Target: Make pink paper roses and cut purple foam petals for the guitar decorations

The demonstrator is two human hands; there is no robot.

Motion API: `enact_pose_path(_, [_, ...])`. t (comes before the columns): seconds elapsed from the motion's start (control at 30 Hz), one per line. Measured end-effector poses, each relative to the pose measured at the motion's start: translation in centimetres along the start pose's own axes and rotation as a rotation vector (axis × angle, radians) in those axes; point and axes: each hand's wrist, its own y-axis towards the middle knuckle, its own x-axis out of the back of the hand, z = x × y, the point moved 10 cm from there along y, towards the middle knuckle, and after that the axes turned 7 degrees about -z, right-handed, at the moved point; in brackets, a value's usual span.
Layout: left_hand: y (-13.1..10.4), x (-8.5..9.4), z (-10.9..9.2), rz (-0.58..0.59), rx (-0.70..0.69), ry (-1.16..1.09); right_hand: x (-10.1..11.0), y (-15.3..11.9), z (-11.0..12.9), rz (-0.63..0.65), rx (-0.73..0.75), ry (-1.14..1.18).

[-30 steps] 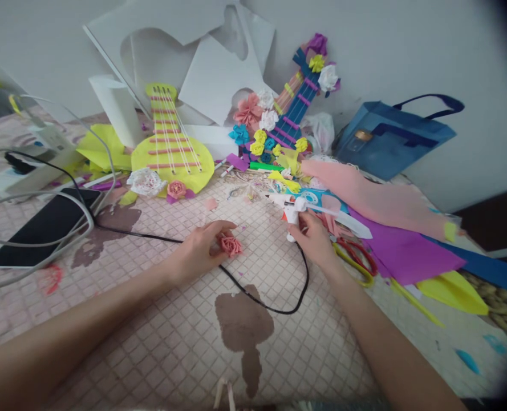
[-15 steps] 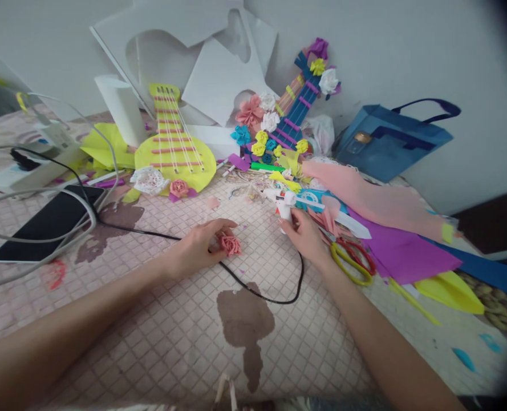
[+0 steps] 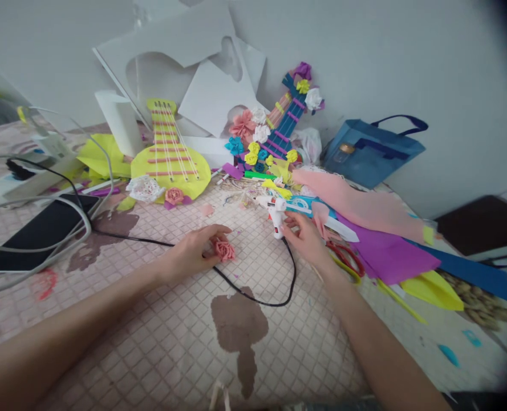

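Observation:
Between the fingers and thumb of my left hand [image 3: 191,254] is a pink paper rose [image 3: 224,249], held low over the quilted cloth. A white hot glue gun [image 3: 276,219] lies on its side on the table, its nozzle toward the back left. My right hand [image 3: 307,237] is just right of its handle, fingers apart and curved. Whether the fingertips still touch the handle is hard to make out. The gun's black cord [image 3: 295,274] loops in front and runs left under my left hand. Behind stands a yellow paper guitar [image 3: 171,162] with a pink rose [image 3: 174,196] and white lace [image 3: 145,188] at its base.
A blue flower-decked guitar [image 3: 284,130] leans at the back, beside a blue bag [image 3: 373,153]. Scissors [image 3: 347,258] and purple paper [image 3: 385,251] lie right. A black tablet-like slab [image 3: 39,231], grey cable [image 3: 88,220] and power strip [image 3: 5,185] are left.
My right hand's grip on the glue gun has loosened, and its thumb has come away from the handle. The left hand keeps the rose. The whole view has shifted slightly.

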Motion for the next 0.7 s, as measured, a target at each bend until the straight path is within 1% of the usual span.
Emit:
enact_pose_path(0.07, [0.0,0.2,0.1,-0.005,0.000,0.011,2.0,0.0,0.1,-0.028,-0.003,-0.028])
enact_pose_path(0.2, [0.0,0.2,0.4,0.002,-0.017,0.046,6.9,-0.1,-0.2,-0.101,-0.034,-0.131])
enact_pose_path(0.23, [0.1,0.1,0.5,0.014,-0.016,0.042,7.6,-0.2,-0.3,-0.092,-0.034,-0.187])
enact_pose_path(0.27, [0.1,0.0,0.6,0.025,-0.013,0.036,7.9,-0.3,-0.4,-0.059,-0.033,-0.246])
enact_pose_path(0.33, [0.2,-0.2,0.8,0.040,-0.008,0.025,7.1,-0.7,-0.9,0.066,-0.042,-0.339])
enact_pose_path(0.4, [0.2,-0.2,0.8,0.046,-0.002,0.028,5.2,-1.4,-1.3,0.212,-0.038,-0.381])
enact_pose_path(0.47, [0.3,-0.2,0.6,0.051,0.000,0.033,3.3,-2.0,-1.4,0.300,-0.010,-0.410])
enact_pose_path(0.5, [0.3,-0.2,0.5,0.055,-0.003,0.034,2.6,-2.2,-1.5,0.313,0.004,-0.437])
enact_pose_path(0.57, [0.2,-0.2,0.3,0.059,-0.013,0.029,1.9,-2.3,-1.7,0.285,0.010,-0.517])
enact_pose_path(0.7, [0.1,-0.3,0.3,0.071,-0.024,0.035,1.9,-2.1,-1.9,0.181,0.003,-0.669])
